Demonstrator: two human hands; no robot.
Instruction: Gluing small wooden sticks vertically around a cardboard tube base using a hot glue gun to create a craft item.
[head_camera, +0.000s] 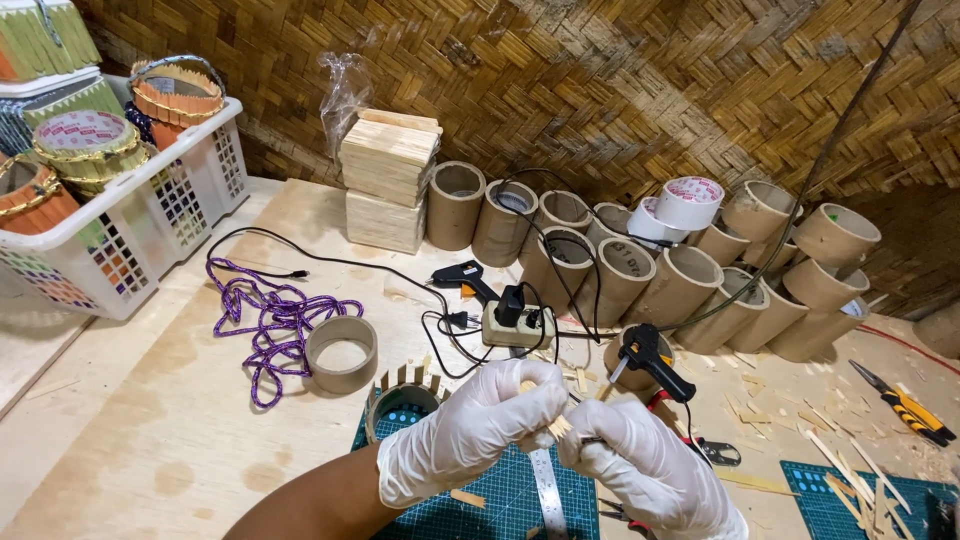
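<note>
1. Far left, a white plastic basket (150, 215) sits on the pale plywood table (130, 400), filled with woven and taped craft pieces.
2. Beside it lies a tangle of purple cord (270, 320), touching a short cardboard ring (342, 353).
3. Behind, stacked wooden blocks (388, 178) stand against the woven bamboo wall (600, 80).
4. Near the front edge, a cardboard ring edged with upright sticks (402, 395) rests at the corner of a green cutting mat (500, 500).
5. The left hand (470, 430), in a white glove, is curled closed around a small wooden stick (558, 428).
6. The right hand (645, 465), also gloved, pinches the same stick from the other side.
7. Just beyond them, a black glue gun (650, 358) leans on a tube.
8. Cardboard tubes (680, 280) pile along the wall; stick offcuts litter the table at right.
</note>
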